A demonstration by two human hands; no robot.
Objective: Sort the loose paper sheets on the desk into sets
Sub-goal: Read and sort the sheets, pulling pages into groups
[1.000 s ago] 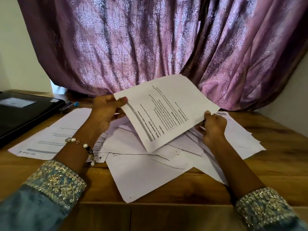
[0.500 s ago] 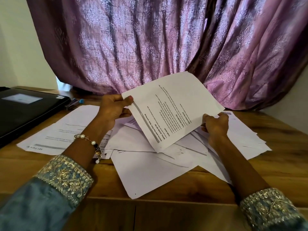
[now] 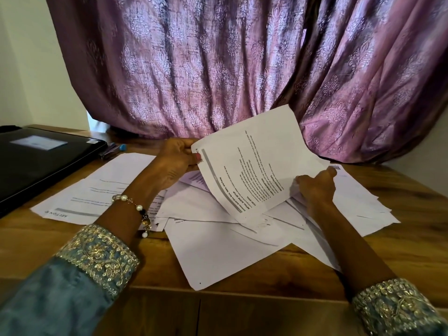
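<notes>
Wooden desk (image 3: 412,251) under purple curtain (image 3: 218,69); left hand (image 3: 174,163) pinching printed sheet (image 3: 254,170), right hand (image 3: 317,187) gripping papers (image 3: 298,194).

My left hand (image 3: 173,166) pinches a sheet's corner, thumb on top. My right hand (image 3: 316,187) reaches forward, fingers curled on paper edges.

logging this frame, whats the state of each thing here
printed sheet: lifted, tilted, held at both ends
left hand: pinches the sheet's corner
right hand: grips its other edge
loose sheets: scattered, overlapping on the desk
laptop: closed
curtain: drawn
</notes>
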